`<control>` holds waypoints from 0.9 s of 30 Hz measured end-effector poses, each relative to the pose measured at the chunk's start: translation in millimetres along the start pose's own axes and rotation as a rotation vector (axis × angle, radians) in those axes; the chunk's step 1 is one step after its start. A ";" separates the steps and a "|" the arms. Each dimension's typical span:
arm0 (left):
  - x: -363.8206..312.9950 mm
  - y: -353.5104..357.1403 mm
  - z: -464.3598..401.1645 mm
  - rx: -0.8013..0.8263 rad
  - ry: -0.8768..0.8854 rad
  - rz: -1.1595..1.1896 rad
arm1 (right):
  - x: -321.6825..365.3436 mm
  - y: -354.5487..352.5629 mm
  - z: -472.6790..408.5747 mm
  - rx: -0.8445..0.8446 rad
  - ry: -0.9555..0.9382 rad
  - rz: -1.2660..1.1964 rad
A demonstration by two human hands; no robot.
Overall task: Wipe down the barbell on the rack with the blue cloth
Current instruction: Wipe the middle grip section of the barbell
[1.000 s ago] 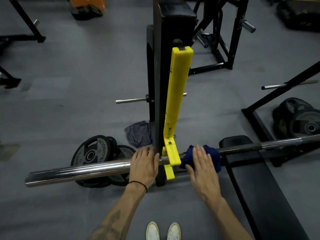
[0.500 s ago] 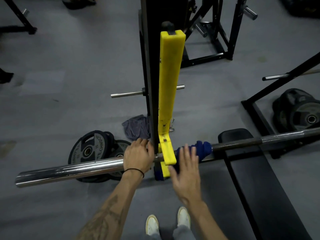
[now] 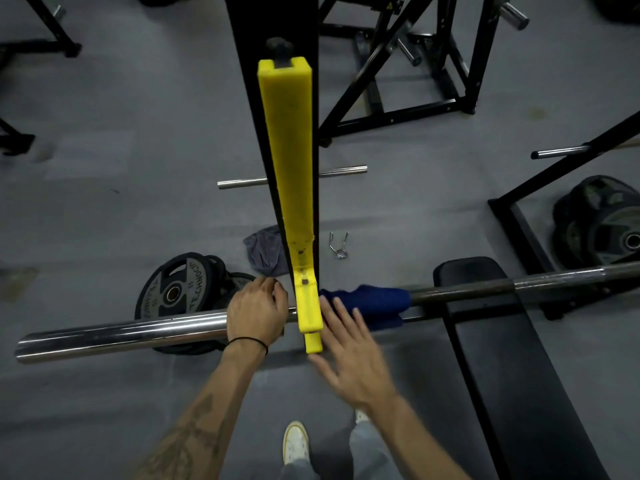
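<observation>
On the rack's yellow hook (image 3: 306, 306) the barbell (image 3: 121, 332) lies crosswise, with the blue cloth (image 3: 374, 301) draped over its shaft just right of the hook. The left hand (image 3: 256, 311) wraps over the bar, fingers curled round it, just left of the hook. The right hand (image 3: 349, 358) is spread flat, fingers straight, its fingertips at the cloth's near edge. Weight plates (image 3: 176, 296) lie on the floor behind the bar.

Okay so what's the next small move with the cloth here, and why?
Probably bring the right hand back onto the blue cloth and close around it. That hand is open with fingers straight, at most brushing the cloth's near edge, while the cloth lies draped over the barbell beside the yellow hook. The left hand already grips the bar.
</observation>
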State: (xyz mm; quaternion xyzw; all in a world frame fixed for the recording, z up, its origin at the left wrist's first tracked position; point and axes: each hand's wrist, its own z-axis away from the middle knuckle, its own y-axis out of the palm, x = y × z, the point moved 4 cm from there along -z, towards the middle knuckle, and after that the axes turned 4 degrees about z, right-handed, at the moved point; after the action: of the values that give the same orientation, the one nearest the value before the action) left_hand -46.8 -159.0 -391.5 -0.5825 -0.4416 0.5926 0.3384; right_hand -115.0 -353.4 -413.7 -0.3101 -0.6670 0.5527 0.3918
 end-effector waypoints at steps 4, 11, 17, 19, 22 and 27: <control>-1.5 2.4 2.1 0.004 -0.008 -0.001 | -56.4 -11.7 25.8 -0.060 0.135 0.054; -2.5 2.9 2.2 0.040 0.023 -0.082 | 33.2 2.9 -5.8 0.015 -0.045 -0.087; -6.5 -3.2 3.6 0.052 -0.008 -0.040 | -13.5 -9.3 -3.8 0.069 -0.292 0.115; -5.4 -3.7 1.6 0.076 -0.035 -0.033 | -41.8 -17.1 4.3 0.033 -0.273 0.142; -3.7 -3.1 -0.8 0.078 -0.064 -0.046 | -53.2 -22.5 15.1 0.001 -0.218 0.094; -1.5 -1.3 -2.6 0.095 -0.078 -0.060 | 10.0 -8.8 -12.3 -0.008 -0.267 -0.103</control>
State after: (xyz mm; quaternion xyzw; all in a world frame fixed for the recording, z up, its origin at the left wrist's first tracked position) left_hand -44.3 -159.5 -389.6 -0.5285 -0.4434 0.6247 0.3658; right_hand -109.2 -340.6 -402.3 -0.2006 -0.7304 0.5655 0.3263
